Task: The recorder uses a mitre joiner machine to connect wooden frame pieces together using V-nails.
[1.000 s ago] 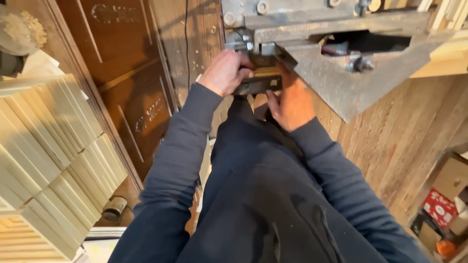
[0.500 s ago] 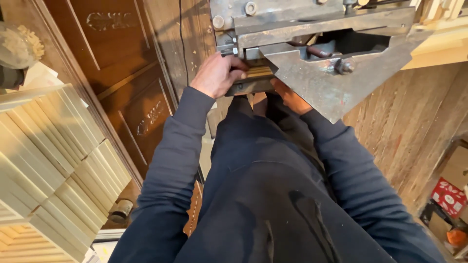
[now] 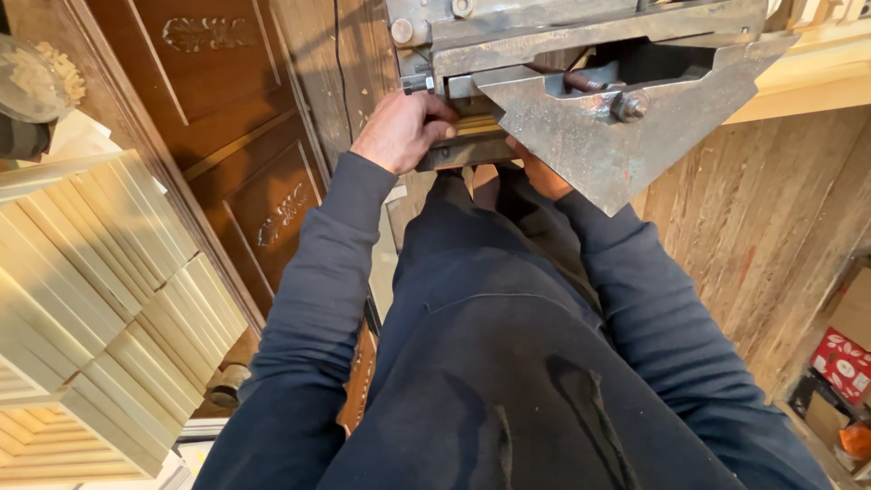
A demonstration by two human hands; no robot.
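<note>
L hand [image 3: 399,132] gripping wood strip [image 3: 472,127] | R hand [image 3: 537,172] half hidden by steel bracket [image 3: 617,136], grip unclear | stacked slats [image 3: 100,299] left

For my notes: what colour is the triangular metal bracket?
Grey, rust-stained triangular metal bracket, clearest in the head view.

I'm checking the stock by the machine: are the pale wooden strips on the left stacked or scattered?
Stacked. The pale wooden strips lie side by side in neat stepped layers, left of the left hand at the metal machine.
</note>
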